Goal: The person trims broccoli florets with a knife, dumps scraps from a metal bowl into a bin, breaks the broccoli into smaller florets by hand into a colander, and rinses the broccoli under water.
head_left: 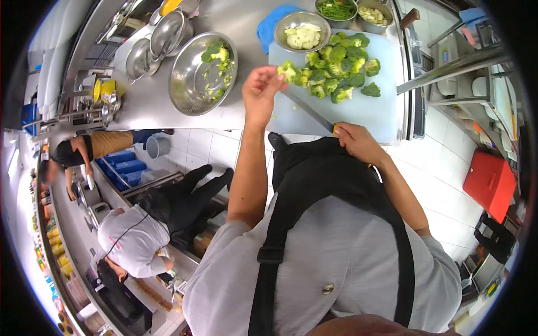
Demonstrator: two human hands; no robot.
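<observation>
My left hand (263, 89) pinches a small broccoli floret (288, 71) at the left edge of the light blue cutting board (370, 120). In my right hand (356, 141) is the orange handle of a knife (311, 113), whose blade slants up and left towards the held floret. A heap of broccoli florets (339, 61) covers the upper middle of the board. To the left, a large steel bowl (182, 78) holds some broccoli pieces (217, 53). Behind the heap stands a steel bowl of pale slices (303, 36).
A bowl of green strips (336, 8) and a container of pale chunks (372, 15) stand at the back. A blue cloth (272, 28) lies beside the board. Empty steel bowls (168, 33) sit far left. Two people (134, 241) (101, 145) work at another counter.
</observation>
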